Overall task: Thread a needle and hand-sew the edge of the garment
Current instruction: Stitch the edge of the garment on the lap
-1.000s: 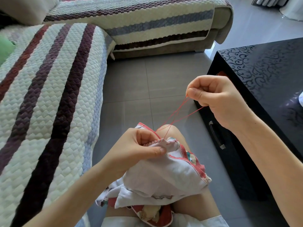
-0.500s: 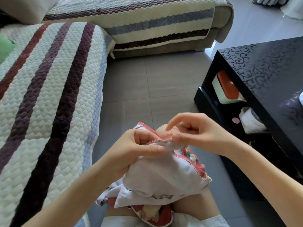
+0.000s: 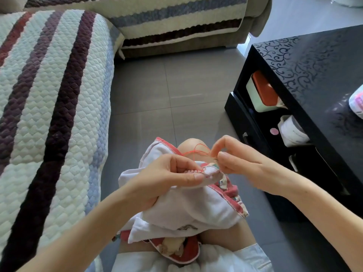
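Mid-stitch at frame centre: my left hand [image 3: 167,179] pinches the garment [image 3: 186,209] edge and my right hand [image 3: 241,165] pinches the needle [image 3: 215,159]. The thread [image 3: 198,152] is slack, so next I should draw it taut.

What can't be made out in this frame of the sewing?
Head view only.
The needle: a tiny dark sliver pinched by the right hand; its eye is too small to see.
The garment edge being sewn: partly covered by the left hand gripping it.
The pink-white item on the black table: cut off by the right edge.
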### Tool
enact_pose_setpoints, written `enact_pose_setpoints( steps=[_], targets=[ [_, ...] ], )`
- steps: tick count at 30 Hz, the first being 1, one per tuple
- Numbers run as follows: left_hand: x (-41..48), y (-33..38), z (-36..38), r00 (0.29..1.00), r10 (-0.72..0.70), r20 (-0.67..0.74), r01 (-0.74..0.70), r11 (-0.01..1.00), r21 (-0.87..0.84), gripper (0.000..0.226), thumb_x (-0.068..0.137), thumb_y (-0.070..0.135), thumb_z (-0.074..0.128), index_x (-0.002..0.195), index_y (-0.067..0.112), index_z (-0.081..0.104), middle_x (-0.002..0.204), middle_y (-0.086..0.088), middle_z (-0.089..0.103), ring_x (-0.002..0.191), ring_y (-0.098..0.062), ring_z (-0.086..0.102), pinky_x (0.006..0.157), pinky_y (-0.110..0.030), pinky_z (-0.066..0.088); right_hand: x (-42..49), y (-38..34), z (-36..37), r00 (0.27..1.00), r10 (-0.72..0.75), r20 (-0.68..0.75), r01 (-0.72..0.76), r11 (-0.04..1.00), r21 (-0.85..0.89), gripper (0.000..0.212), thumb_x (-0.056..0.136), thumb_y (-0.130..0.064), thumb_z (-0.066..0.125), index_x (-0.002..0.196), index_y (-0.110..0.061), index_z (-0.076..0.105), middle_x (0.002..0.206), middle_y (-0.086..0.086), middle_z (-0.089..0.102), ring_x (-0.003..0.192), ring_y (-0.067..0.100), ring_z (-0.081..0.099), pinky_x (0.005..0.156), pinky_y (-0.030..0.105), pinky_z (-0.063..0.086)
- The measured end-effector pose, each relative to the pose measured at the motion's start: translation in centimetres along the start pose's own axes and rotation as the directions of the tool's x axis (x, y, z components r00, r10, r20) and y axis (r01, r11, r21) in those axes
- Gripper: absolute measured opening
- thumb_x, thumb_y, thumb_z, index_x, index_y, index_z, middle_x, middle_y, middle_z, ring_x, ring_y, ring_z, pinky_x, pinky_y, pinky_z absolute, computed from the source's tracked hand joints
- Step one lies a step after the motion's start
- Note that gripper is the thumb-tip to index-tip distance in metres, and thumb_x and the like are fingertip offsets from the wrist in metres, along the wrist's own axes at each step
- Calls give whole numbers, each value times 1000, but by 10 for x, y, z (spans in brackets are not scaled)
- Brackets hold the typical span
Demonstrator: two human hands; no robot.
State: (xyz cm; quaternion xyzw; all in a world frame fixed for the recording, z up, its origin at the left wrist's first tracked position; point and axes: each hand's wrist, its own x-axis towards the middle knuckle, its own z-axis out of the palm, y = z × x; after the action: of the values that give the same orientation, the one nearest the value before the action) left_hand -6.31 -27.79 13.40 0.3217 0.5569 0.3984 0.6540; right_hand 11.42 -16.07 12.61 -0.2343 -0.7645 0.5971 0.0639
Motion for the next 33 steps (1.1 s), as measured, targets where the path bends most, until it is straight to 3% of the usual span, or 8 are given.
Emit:
enact_pose_setpoints(
  steps=[2,5,9,15,18,21,25,33],
  targets=[
    [1,-1,0,1000,-1,10,0,1000,25,12,69,24,76,77,15,76,80,-10,63,79,-15,57,74,-21,44,0,2,4,999,-27,-40,25,999,-40,13,89,-26,44,87,-16,52,65,-4,46,63,10,41,62,35,37],
    [2,-4,-1,1000,-1,18,0,1000,27,28,64,37,76,82,15,76,86,-16,56,85,-23,50,76,-28,38,2,7,8,993,-105,-53,98,988,-116,8,88,-15,48,85,-13,55,63,-1,51,57,7,43,55,20,35],
    [4,-4,-4,1000,-1,4,1,1000,15,11,73,24,72,77,15,75,79,-12,59,77,-14,55,69,-18,43,4,11,8,989,-143,-34,138,982,-130,7,87,-13,52,83,-16,57,69,6,59,62,25,51,56,33,42],
    [7,-6,-8,1000,-4,-18,4,1000,-24,12,73,18,68,79,9,72,72,-4,65,69,-6,60,64,-13,48,8,15,8,987,-157,-36,152,980,-132,9,87,-13,54,82,-18,59,70,7,60,62,27,52,57,36,43],
    [8,-6,-7,1000,-4,-21,3,999,-47,12,73,17,68,79,8,72,73,-5,66,69,-6,62,64,-14,49,9,15,9,989,-147,-32,142,983,-121,8,86,-14,53,80,-17,57,71,5,60,62,21,51,56,26,41],
    [7,-6,-7,1000,-1,-8,1,998,-68,11,73,16,67,79,8,72,72,-4,67,68,-6,63,63,-14,49,10,12,11,990,-142,-23,140,987,-77,9,86,-13,53,79,-17,57,71,-5,60,60,2,49,58,12,37],
    [5,-5,-7,1000,-8,-5,8,996,-83,10,74,16,67,79,9,72,71,-3,67,67,-6,63,63,-14,49,9,8,12,988,-154,-6,154,988,-31,13,86,-8,52,80,-18,57,72,-16,60,62,-3,52,60,7,37],
    [3,-3,-3,995,-51,81,63,986,-153,11,75,12,63,70,13,73,62,0,62,59,-5,58,57,-13,47,10,7,11,981,-187,46,189,980,-62,12,87,-7,55,79,-15,60,74,-1,58,64,12,52,58,24,42]
  ],
)
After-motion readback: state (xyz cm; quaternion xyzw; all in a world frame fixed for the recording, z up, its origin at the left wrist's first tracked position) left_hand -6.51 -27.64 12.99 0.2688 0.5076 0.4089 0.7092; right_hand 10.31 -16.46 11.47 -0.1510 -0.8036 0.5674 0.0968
